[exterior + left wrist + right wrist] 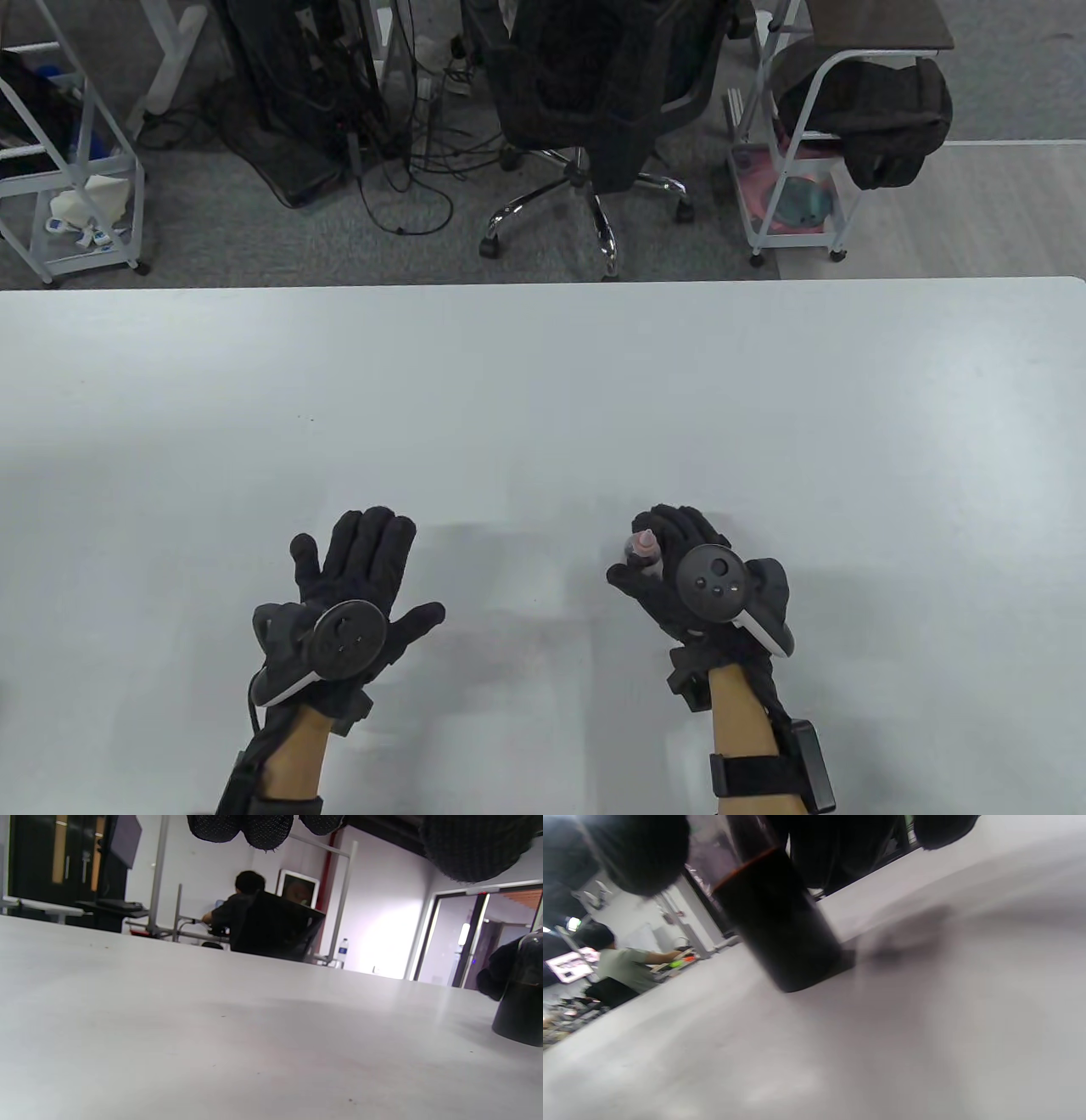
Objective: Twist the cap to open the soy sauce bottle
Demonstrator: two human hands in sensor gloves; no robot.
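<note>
A small soy sauce bottle (642,553) with dark liquid and a pale pink pointed cap (646,540) stands on the white table (543,407). My right hand (670,552) grips the bottle around its body, fingers wrapped behind it and thumb in front. In the right wrist view the dark bottle (774,921) stands on the table between my fingers. My left hand (365,560) lies open with fingers spread, well to the left of the bottle and empty. In the left wrist view the bottle (522,993) shows at the right edge.
The table's far edge (543,282) runs across the middle of the table view. Beyond it stand an office chair (594,102), white metal carts (797,153) and cables on the floor. A faint grey smudge marks the table between my hands.
</note>
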